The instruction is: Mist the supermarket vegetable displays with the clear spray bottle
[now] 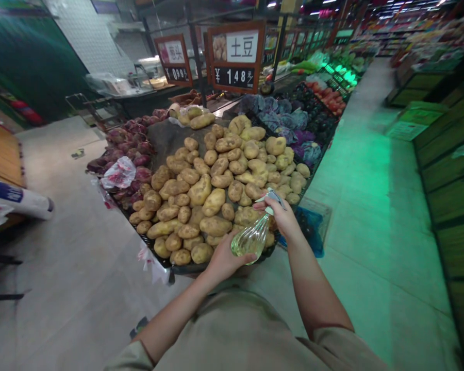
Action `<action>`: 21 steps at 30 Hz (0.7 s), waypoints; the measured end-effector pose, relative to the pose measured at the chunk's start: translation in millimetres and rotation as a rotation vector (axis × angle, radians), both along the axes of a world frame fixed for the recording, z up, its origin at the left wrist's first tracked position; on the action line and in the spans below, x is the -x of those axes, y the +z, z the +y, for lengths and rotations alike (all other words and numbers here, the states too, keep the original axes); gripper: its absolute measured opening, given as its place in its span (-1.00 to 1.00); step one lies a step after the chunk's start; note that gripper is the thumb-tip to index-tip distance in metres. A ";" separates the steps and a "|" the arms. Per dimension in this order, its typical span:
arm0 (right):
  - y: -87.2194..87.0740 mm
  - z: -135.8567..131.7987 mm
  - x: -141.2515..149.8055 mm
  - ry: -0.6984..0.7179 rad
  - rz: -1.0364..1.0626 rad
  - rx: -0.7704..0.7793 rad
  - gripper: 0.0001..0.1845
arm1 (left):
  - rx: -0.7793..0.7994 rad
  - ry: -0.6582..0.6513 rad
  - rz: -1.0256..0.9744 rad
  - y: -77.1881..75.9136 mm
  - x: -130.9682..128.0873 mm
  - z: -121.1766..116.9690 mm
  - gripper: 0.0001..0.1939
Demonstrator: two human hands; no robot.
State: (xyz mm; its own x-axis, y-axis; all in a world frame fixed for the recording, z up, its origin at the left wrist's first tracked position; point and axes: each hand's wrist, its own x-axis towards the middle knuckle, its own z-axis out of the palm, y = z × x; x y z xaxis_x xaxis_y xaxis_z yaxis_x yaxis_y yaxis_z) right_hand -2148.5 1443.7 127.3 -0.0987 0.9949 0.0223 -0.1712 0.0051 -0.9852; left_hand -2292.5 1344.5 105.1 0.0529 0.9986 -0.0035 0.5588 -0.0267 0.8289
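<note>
A clear spray bottle with greenish tint and a pale trigger head is tilted over the near right edge of the potato pile. My left hand cups the lower body of the bottle, its thumb across the front. Around the spray head my right hand is closed, fingers at the trigger side. Many loose potatoes lie heaped on a dark stand just beyond both hands. Left of them are red onions, with a crumpled plastic bag on top.
Price signs stand behind the potatoes. Purple cabbages lie on the right, with more vegetables farther back. A blue crate sits on the floor by the stand. A green-lit aisle runs along the right, beside boxes.
</note>
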 end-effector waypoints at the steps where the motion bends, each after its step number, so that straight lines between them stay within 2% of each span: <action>1: -2.4 -1.5 -1.4 -0.010 -0.003 0.006 -0.72 | 0.013 -0.004 0.004 -2.1 -1.6 -1.6 -0.35; 6: -20.8 -9.2 -6.4 -0.113 -0.086 0.007 -0.70 | 0.064 -0.029 -0.016 -16.9 -9.7 -11.0 -0.34; 12: -33.3 -24.1 -4.5 -0.101 -0.096 0.009 -0.69 | 0.104 -0.067 -0.057 -32.0 -6.7 -22.5 -0.30; 18: -33.4 -38.0 4.7 -0.134 -0.124 0.055 -0.63 | 0.162 -0.090 -0.083 -29.7 1.2 -37.2 -0.32; 21: -35.2 -45.1 10.0 -0.156 -0.214 0.058 -0.65 | 0.212 -0.103 -0.125 -26.4 8.1 -46.9 -0.33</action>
